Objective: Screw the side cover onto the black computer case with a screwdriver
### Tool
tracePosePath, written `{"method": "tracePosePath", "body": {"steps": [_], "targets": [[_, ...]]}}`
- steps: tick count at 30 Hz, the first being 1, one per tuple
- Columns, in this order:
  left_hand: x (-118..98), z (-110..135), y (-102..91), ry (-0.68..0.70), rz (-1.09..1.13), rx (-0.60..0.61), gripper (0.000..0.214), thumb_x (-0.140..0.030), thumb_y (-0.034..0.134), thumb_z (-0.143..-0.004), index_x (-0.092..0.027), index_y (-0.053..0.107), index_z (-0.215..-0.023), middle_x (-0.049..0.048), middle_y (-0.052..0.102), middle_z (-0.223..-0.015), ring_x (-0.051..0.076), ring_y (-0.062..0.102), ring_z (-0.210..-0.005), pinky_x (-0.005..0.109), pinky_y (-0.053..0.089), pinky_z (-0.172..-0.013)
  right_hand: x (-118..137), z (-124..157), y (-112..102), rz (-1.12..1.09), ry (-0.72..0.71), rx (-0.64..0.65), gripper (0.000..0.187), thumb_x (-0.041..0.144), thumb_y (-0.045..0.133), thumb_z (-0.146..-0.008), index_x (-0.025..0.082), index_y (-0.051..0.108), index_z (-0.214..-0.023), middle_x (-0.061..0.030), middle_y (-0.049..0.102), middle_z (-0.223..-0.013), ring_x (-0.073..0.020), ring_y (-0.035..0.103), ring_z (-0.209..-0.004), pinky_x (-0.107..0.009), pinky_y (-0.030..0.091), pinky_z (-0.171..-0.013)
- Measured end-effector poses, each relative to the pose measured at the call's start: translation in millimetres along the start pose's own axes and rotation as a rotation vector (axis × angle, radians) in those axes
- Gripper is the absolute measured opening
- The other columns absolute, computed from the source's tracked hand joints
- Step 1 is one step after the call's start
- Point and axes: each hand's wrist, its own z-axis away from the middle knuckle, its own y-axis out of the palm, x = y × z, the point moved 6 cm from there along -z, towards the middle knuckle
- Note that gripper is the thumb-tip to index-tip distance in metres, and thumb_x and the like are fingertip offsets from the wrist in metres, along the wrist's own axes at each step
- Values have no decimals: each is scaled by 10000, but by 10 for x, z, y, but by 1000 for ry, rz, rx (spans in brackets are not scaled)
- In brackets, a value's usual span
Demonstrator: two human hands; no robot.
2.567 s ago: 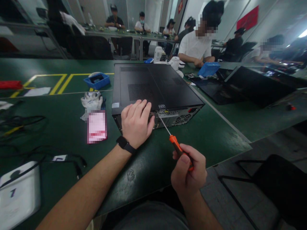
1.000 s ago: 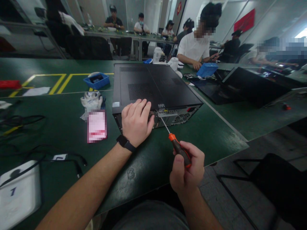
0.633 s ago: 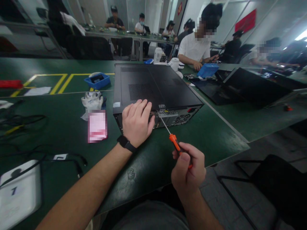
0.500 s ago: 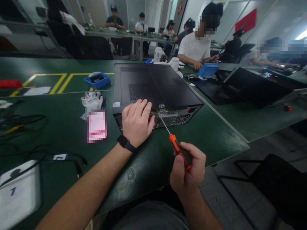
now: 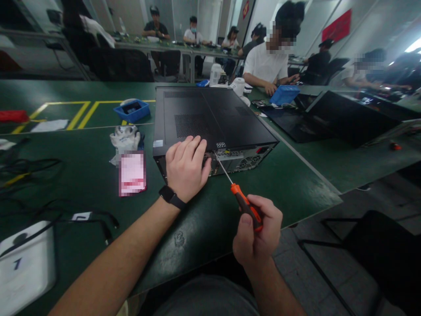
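A black desktop computer case (image 5: 230, 114) lies on its side on the green table, its rear panel with a fan grille (image 5: 250, 162) facing me. My left hand (image 5: 188, 164) lies over the near top edge, fingers stretched flat on the case and thumb down by the rear panel. In my right hand (image 5: 259, 232) is a screwdriver (image 5: 241, 196) with an orange and dark handle, gripped between thumb and fingers. Its shaft points up and left, and the tip meets the rear panel near the top edge, right of my left thumb. The screw there is too small to make out.
Left of the case are a blue tray (image 5: 133, 112), white gloves (image 5: 126, 138), a pink-edged card (image 5: 132, 173) and black cables (image 5: 95, 219). Flat black panels (image 5: 296, 123) lie to the right. Across the table a person in a white shirt (image 5: 266, 63) works. A chair (image 5: 378, 254) stands at lower right.
The screwdriver handle has turned in my right hand, its orange stripe now showing on the other side. My left hand keeps its place on the case. The view has shifted very slightly.
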Motion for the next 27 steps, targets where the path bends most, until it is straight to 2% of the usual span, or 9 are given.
{"method": "tracePosePath", "body": {"steps": [3, 7, 10, 13, 16, 20, 23, 27], "targets": [[-5, -3, -6, 3, -8, -2, 503, -280, 603, -940, -192, 590, -1435, 136, 638, -1462, 334, 559, -1393, 531, 351, -1167, 25, -17, -13, 38, -26, -27, 340, 176, 566, -919, 188, 589, -1258, -71, 684, -1019, -192, 707, -840, -360, 609, -710], [4, -2, 9, -7, 12, 7, 520, -278, 603, -935, -188, 582, -1446, 137, 624, -1480, 336, 537, -1414, 534, 341, -1177, -29, 46, -27, 120, 39, -34, 271, 198, 559, -961, 203, 616, -1227, -32, 706, -907, -159, 699, -697, -329, 608, -663], [10, 2, 18, -8, 12, 5, 532, -272, 608, -931, -205, 573, -1457, 134, 622, -1484, 331, 537, -1415, 535, 335, -1180, -45, 48, -16, 73, 58, -20, 290, 236, 548, -970, 203, 606, -1251, -54, 710, -946, -174, 701, -727, -348, 613, -653], [7, 2, 12, -2, 4, -2, 538, -268, 614, -926, -212, 569, -1459, 134, 631, -1474, 331, 548, -1406, 539, 338, -1175, 17, -11, 4, -1, -16, -13, 355, 224, 567, -930, 189, 580, -1283, -78, 687, -1007, -193, 703, -795, -373, 619, -664], [4, 1, 7, -1, -3, -4, 536, -267, 620, -924, -212, 574, -1455, 134, 636, -1468, 334, 555, -1399, 538, 342, -1169, 56, -33, 2, 37, -55, -28, 354, 180, 579, -912, 197, 590, -1266, -69, 687, -1006, -187, 709, -797, -358, 619, -672], [-2, -1, 5, 7, -11, -10, 528, -272, 618, -932, -205, 572, -1454, 136, 635, -1468, 332, 555, -1400, 533, 338, -1169, -34, 54, -18, 107, 44, -31, 301, 168, 563, -949, 209, 619, -1242, -47, 712, -977, -153, 703, -710, -309, 602, -629], [-12, -2, -3, 18, -22, -19, 504, -279, 607, -948, -186, 578, -1442, 139, 634, -1468, 327, 555, -1400, 521, 343, -1164, -65, 90, -8, 42, 51, -5, 343, 197, 551, -948, 198, 598, -1288, -66, 697, -1019, -180, 712, -792, -343, 612, -665], [-28, -3, -31, 29, -40, -26, 469, -292, 590, -967, -165, 593, -1419, 136, 645, -1454, 321, 568, -1384, 505, 352, -1153, 37, -18, 11, -17, -60, -10, 435, 139, 600, -866, 161, 574, -1299, -83, 649, -1060, -198, 690, -926, -369, 617, -779]]}}
